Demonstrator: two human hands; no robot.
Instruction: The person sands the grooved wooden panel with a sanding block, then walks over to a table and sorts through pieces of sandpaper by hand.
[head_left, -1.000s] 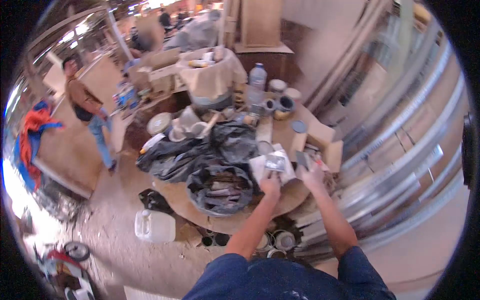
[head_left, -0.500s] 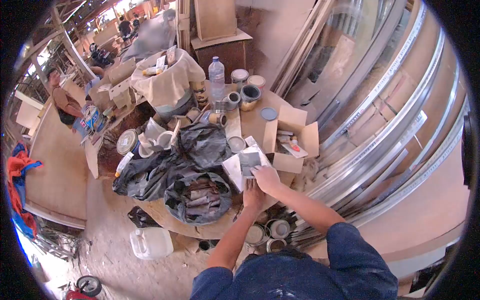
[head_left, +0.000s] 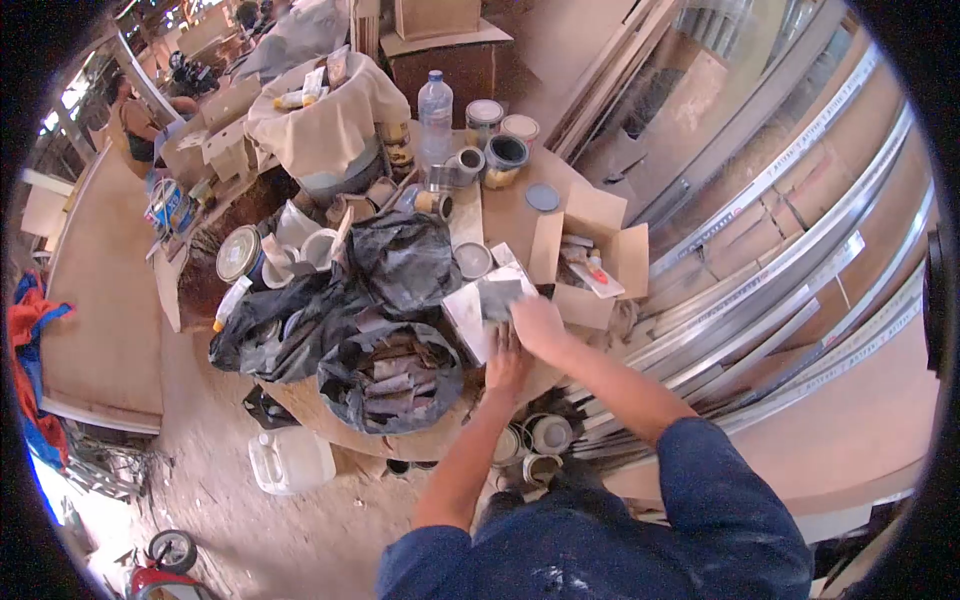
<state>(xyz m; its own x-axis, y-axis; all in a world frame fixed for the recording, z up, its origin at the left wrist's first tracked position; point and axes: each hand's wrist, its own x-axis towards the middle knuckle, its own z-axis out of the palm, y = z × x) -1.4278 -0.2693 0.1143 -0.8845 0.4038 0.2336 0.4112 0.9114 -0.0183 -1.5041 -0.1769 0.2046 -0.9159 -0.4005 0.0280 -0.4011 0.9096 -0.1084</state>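
Observation:
A white flat-topped block or board (head_left: 466,318) lies on the crowded worktable before me, with a dark grey patch (head_left: 497,298) on its upper face. I cannot tell whether the patch is a sheet or a smear. My left hand (head_left: 507,362) rests at the board's near edge, its fingers stretched forward onto it. Just above and to the right, my right hand (head_left: 538,326) is closed and blurred at the right end of the grey patch. What it grips is hidden by the fingers. A round lid or tin (head_left: 473,261) sits against the board's far side.
An open cardboard box (head_left: 603,255) with tubes stands right of the board. Left are black plastic bags (head_left: 403,265), one open with brownish rolls (head_left: 398,385). Paint cans (head_left: 505,160) and a plastic bottle (head_left: 435,115) stand behind. Long metal strips (head_left: 760,330) lean right. A person (head_left: 137,118) is far left.
My right hand has shifted slightly along the grey patch and is now blurred. More of my left hand's fingers shows on the board. The whole view has tilted a little.

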